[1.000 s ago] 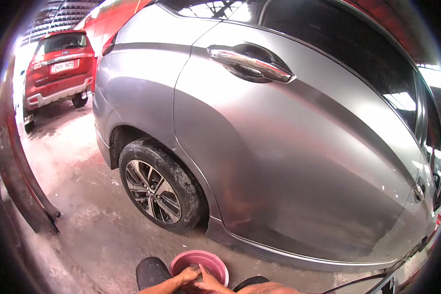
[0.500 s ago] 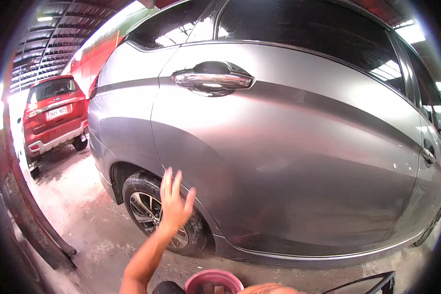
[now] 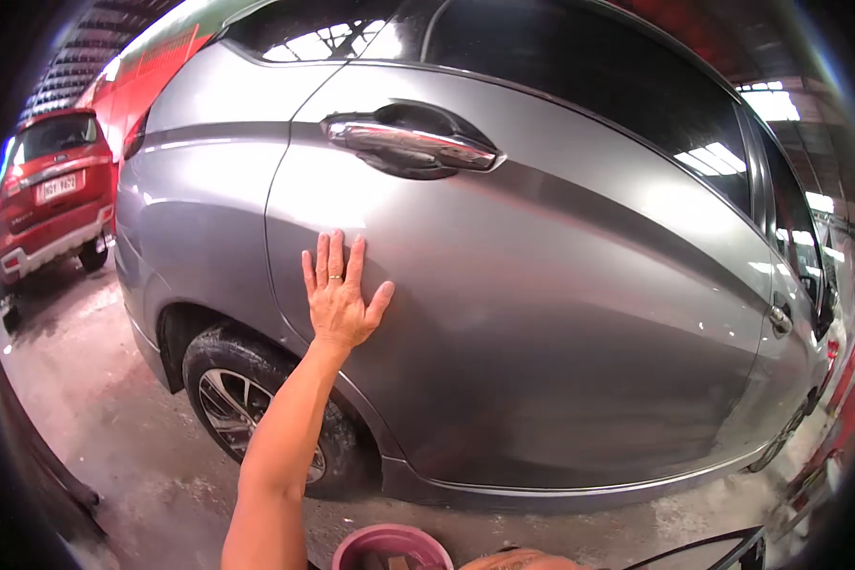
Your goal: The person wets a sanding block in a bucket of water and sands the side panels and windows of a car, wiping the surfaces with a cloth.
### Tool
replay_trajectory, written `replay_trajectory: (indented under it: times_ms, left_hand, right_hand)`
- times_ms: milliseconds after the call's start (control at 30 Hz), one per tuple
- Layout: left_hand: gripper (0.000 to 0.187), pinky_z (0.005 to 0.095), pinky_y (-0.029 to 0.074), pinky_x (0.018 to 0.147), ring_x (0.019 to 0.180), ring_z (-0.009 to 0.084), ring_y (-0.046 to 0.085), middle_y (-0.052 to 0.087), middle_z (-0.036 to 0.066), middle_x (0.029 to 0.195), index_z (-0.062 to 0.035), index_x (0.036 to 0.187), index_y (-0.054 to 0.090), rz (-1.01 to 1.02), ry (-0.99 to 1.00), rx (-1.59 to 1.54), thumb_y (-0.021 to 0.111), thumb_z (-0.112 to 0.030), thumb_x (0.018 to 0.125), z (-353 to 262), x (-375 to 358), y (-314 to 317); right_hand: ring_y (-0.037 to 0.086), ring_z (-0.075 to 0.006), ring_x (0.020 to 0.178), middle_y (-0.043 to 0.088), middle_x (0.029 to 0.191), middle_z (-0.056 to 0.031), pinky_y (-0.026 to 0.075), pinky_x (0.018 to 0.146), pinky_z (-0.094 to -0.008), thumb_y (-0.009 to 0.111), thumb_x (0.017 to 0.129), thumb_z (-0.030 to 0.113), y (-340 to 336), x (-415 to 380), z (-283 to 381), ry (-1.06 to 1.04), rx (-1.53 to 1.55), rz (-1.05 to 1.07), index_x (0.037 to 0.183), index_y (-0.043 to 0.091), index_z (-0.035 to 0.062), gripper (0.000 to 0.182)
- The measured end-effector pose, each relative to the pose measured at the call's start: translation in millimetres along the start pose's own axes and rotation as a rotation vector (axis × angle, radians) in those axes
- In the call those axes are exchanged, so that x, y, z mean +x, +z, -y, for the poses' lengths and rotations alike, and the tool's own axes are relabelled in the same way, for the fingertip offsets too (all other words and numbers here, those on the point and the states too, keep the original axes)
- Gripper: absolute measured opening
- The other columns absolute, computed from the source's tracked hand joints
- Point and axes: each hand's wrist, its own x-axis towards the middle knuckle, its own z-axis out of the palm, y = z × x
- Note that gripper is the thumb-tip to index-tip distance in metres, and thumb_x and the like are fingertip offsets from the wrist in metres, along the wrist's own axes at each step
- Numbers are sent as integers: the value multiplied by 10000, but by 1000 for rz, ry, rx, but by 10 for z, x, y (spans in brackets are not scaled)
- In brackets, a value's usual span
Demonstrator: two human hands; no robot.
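My left hand (image 3: 340, 304) lies with fingers spread against the rear door (image 3: 503, 313) of a grey car, below and left of the chrome door handle (image 3: 413, 142). It holds nothing, and a ring shows on one finger. Under my forearm is the rear wheel (image 3: 228, 404), partly covered by the arm. No right hand can be made out; a skin-coloured shape (image 3: 522, 560) at the bottom edge is too cut off to identify.
A pink tub (image 3: 389, 537) with blocks inside stands on the concrete floor (image 3: 152, 446). A black-framed panel (image 3: 703, 553) is at the lower right. Behind the grey car, at the left, a red vehicle (image 3: 57, 195) is parked. A dark post stands at the left edge.
My left hand has moved up from near the wheel arch onto the door panel, its fingers spreading wider. The view has shifted somewhat, with the car appearing further left.
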Motion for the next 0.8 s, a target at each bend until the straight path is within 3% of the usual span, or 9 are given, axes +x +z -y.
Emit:
replay_trajectory:
  times_ms: [100,167,200,233,267,333,433,600,800]
  left_hand:
    - [704,534,117,1175,1442,370,240,294,195,1543,-88,1463,402,-29,-23,-21,566,-462,890,46,-47,0]
    - [686,527,130,1175,1436,360,260,312,189,1536,-95,1450,429,-49,-12,-42,568,-459,886,87,-112,18]
    - [686,527,130,1175,1436,360,260,312,189,1536,-95,1450,429,-46,-35,-41,568,-459,886,103,-132,18]
    - [683,525,133,1176,1437,355,260,313,183,1538,-101,1450,432,-52,-22,-48,569,-460,885,115,-132,10]
    - [681,524,137,1176,1438,351,260,314,176,1540,-107,1449,436,-54,-5,-55,569,-461,883,123,-136,6]
    - [677,524,142,1175,1442,340,259,314,161,1544,-127,1449,442,-51,-29,-66,573,-467,879,126,-154,14]
    - [679,522,147,1177,1440,334,268,316,154,1545,-148,1444,450,-45,-40,-62,583,-480,867,118,-149,18]
    - [677,527,152,1175,1437,340,272,325,161,1537,-138,1434,460,-48,-47,-57,582,-482,864,108,-147,2]
    - [672,536,146,1172,1432,358,272,325,177,1532,-127,1425,472,-40,-26,-61,581,-477,862,124,-143,5]
  right_hand:
    - [562,-390,1176,570,1296,-219,477,978,-452,633,878,276,-574,-243,393,-11,-94,133,1393,467,75,577]
    - [574,-388,1165,581,1287,-213,486,969,-452,628,883,273,-1170,-414,839,-56,-202,53,1385,483,78,558]
    - [660,-367,943,685,1075,-140,553,819,-451,584,900,170,-1440,-542,1034,-386,-347,-349,1181,642,95,297]
    - [658,-335,979,676,1101,-138,550,845,-433,629,848,118,-1796,-735,1255,-402,-413,-486,1136,653,80,292]
    - [655,-321,977,679,1076,-133,553,845,-412,676,720,17,-2192,-900,1611,-542,-496,-618,1124,660,84,410]
    - [642,-321,979,672,1055,-118,553,850,-406,679,622,-24,-2853,-1107,2154,-682,-682,-872,1126,667,101,519]
    - [624,-317,868,662,955,-126,523,778,-419,704,628,30,-3763,-958,2805,-850,-1121,-1412,1095,683,55,469]
    - [559,-281,980,604,1060,-88,463,803,-418,765,607,110,-4740,-406,3505,-674,-1394,-1743,1156,663,89,558]
    - [537,-266,1044,588,1095,-69,469,811,-424,777,658,229,-4630,-313,3572,-390,-1313,-1595,1169,655,101,541]
